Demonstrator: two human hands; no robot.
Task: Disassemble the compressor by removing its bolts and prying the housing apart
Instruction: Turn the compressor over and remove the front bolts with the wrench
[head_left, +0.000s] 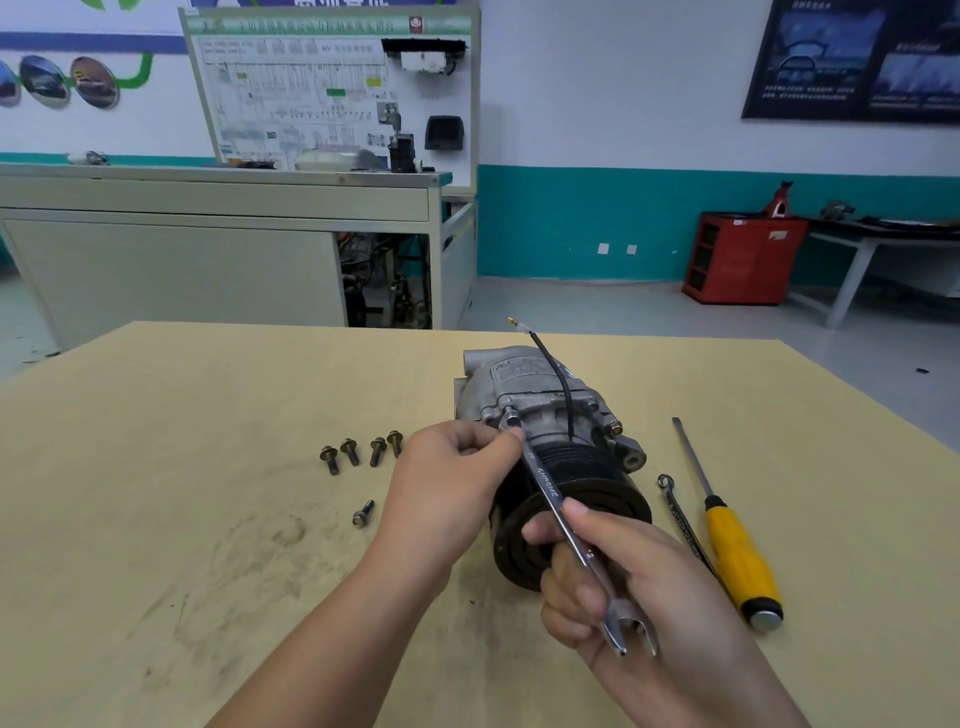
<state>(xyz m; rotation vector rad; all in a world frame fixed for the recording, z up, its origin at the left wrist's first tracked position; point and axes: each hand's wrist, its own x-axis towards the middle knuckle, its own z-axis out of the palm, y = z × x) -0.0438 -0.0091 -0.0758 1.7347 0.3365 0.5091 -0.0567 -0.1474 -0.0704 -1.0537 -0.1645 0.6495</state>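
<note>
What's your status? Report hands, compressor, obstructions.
Right hand grips wrench; left hand pinches its ring end at the compressor. Five loose bolts on table. Nothing blocking.

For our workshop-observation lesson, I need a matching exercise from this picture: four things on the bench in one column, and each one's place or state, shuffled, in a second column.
Column 1
1. long wrench
2. screwdriver
3. loose bolts
4. black wire

Column 2
A. lie on the table, left of the compressor
B. sticks up from the compressor
C. gripped by the right hand
D. lies on the table, rightmost, untouched

Pairs: 1-C, 2-D, 3-A, 4-B
</note>
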